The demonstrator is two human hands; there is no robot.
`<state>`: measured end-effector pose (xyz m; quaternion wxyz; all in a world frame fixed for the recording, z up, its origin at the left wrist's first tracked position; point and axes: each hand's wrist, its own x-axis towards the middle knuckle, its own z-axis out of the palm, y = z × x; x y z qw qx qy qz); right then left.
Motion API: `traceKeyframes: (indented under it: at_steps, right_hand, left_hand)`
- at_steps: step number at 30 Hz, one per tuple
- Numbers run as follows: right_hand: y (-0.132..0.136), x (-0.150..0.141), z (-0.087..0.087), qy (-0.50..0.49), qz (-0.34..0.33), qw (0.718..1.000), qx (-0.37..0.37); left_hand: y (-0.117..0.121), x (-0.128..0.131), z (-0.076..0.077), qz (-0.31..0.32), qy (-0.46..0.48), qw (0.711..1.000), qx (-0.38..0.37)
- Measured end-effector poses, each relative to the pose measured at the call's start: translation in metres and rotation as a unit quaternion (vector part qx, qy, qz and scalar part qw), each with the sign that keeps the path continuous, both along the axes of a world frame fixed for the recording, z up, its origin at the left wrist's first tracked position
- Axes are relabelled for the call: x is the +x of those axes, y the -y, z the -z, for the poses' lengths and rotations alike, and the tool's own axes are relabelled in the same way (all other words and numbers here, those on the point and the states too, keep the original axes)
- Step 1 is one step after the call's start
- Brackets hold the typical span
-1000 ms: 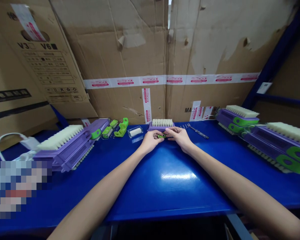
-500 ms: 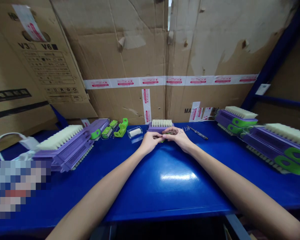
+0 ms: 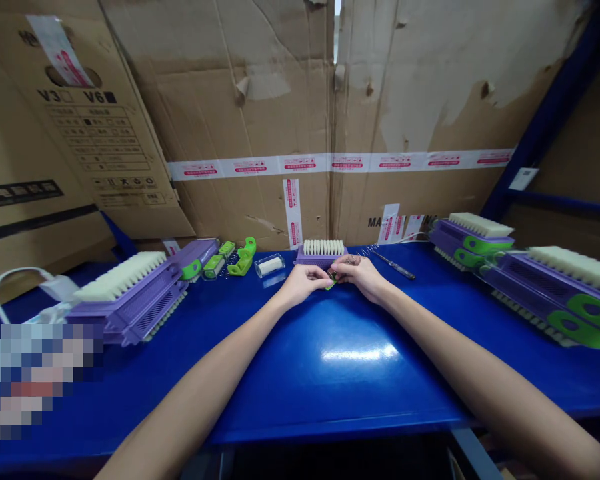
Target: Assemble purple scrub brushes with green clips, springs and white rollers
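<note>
My left hand (image 3: 303, 283) and my right hand (image 3: 363, 277) meet at the middle of the table, fingers pinched close together. Between the fingertips is a small dark piece whose kind I cannot make out. A bit of green plastic (image 3: 331, 285) shows just below; whether it is held or lies there I cannot tell. Directly behind the hands stands a purple brush (image 3: 324, 249) with cream bristles, partly hidden by them. Thin metal springs (image 3: 369, 250) lie past my right fingers, next to a screwdriver (image 3: 401, 270) with a clear handle.
On the blue table (image 3: 280, 373), left of the hands, lie a clear case with a white block (image 3: 271, 267), a curved green part (image 3: 244, 259) and small green-and-clear pieces (image 3: 213, 267). Purple brush units stand left (image 3: 130, 293) and right (image 3: 540, 280). Cardboard (image 3: 255, 113) walls the back.
My hands have shifted slightly, and the fingertips have drawn a little apart. More of the green bit shows beneath them. The surrounding things stay in place.
</note>
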<state>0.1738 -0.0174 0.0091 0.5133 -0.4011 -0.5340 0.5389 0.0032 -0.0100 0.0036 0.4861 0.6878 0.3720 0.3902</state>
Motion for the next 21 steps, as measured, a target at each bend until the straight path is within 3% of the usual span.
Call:
traceKeyframes:
  at_steps: [9, 21]
  right_hand:
    - [0.0029, -0.0044, 0.0007, 0.019, 0.034, 0.999, 0.029]
    - [0.0033, -0.005, -0.0001, 0.022, 0.027, 0.999, 0.037]
  left_hand:
    - [0.0001, 0.0012, -0.0001, -0.014, 0.002, 1.0, 0.024]
    - [0.0003, 0.0004, -0.0003, -0.035, 0.024, 0.998, 0.036]
